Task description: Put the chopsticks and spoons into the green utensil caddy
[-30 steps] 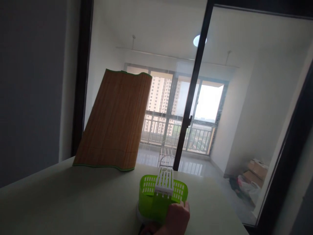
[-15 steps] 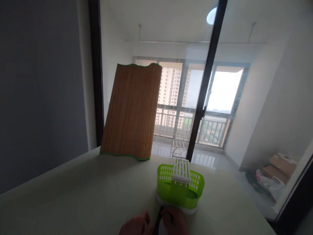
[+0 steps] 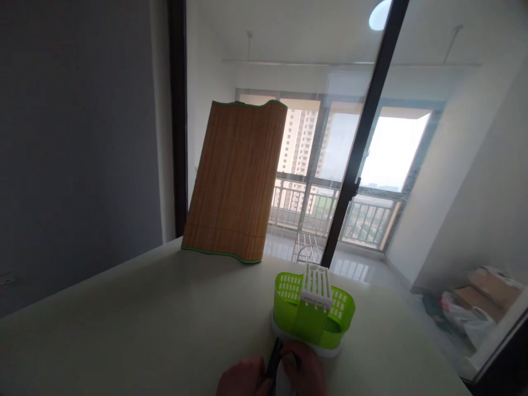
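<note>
At the bottom edge, my right hand (image 3: 304,369) is closed around a dark, slim object (image 3: 274,356) with a pale grey part beneath it; its exact kind cannot be made out. From the other side, my left hand (image 3: 244,376) has its fingers curled in against the same object. Just beyond my hands stands a green plastic basket (image 3: 284,311) on a white base, with slatted white holder (image 3: 317,286) across its middle. My right hand is close to the front of that base; whether they touch is unclear.
A bamboo mat (image 3: 237,181) with green edging leans upright at the back of the pale table (image 3: 157,313). Behind it are a glass sliding door with a dark frame (image 3: 355,181) and a metal rack (image 3: 307,247). Cardboard boxes (image 3: 495,291) lie on the floor at right.
My left hand has closed in on the dark object, which it stood apart from before. The whole view has shifted, so the basket and mat appear further right.
</note>
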Available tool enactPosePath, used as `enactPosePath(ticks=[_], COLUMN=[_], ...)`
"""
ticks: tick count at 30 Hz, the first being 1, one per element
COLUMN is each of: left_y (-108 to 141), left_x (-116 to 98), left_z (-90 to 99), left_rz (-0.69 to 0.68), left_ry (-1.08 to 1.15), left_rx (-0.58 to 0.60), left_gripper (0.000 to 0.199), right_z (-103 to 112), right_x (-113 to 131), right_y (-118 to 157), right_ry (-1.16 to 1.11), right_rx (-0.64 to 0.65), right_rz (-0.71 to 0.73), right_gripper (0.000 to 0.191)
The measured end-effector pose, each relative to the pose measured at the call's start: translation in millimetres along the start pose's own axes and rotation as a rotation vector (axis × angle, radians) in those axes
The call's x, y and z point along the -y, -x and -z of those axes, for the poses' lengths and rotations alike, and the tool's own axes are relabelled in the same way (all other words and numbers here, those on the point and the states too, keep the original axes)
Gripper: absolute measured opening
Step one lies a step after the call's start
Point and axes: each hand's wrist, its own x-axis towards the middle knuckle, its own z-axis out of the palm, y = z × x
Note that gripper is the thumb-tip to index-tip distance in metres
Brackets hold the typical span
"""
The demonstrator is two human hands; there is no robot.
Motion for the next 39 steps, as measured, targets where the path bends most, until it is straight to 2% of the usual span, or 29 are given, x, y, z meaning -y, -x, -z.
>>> enactPosePath(ticks=[10, 14, 18, 23, 30, 33, 36, 39], left_y=[-5.7, -8.9, -15.0, -31.7, -53.1, -52.3, -49.0, -41.0], left_x=[-18.8, -13.7, 1.0, 23.8, 46.8, 49.8, 50.1, 46.8], left_z=[-2.1, -4.2, -4.8, -6.6, -15.2, -13.5, -5.3, 17.9], left_rz=[0.054, 0.056, 0.052, -0.012, -0.006, -0.042, -0.032, -0.068], left_ry=[-0.148, -0.113, -0.032, 0.202, 0.631, 0.787, 0.938, 0.998], left_rx=[0.011, -0.041, -0.11, -0.13, 0.112, 0.139, 0.119, 0.061], left_gripper=[0.036, 0.034, 0.027, 0.017, 0.019, 0.027, 0.036, 0.045], right_z=[1.2, 0.8, 2.1, 3.4, 3.9, 3.9, 3.5, 2.8], right_x=[9.1, 6.5, 7.7, 9.4, 8.1, 7.5, 4.8, 0.9], right_y=[3.5, 2.4, 2.7, 3.7, 2.9, 3.1, 2.5, 1.2], right_ry=[0.006, 0.003, -0.001, 0.032, 0.022, 0.012, -0.004, -0.008], right_rx=[-0.078, -0.082, -0.091, -0.041, -0.04, -0.03, -0.018, -0.015], right_rz=[0.049, 0.084, 0.063, 0.042, 0.034, 0.021, 0.029, 0.046], right_gripper=[0.023, 0.022, 0.021, 0.022, 0.021, 0.022, 0.021, 0.021])
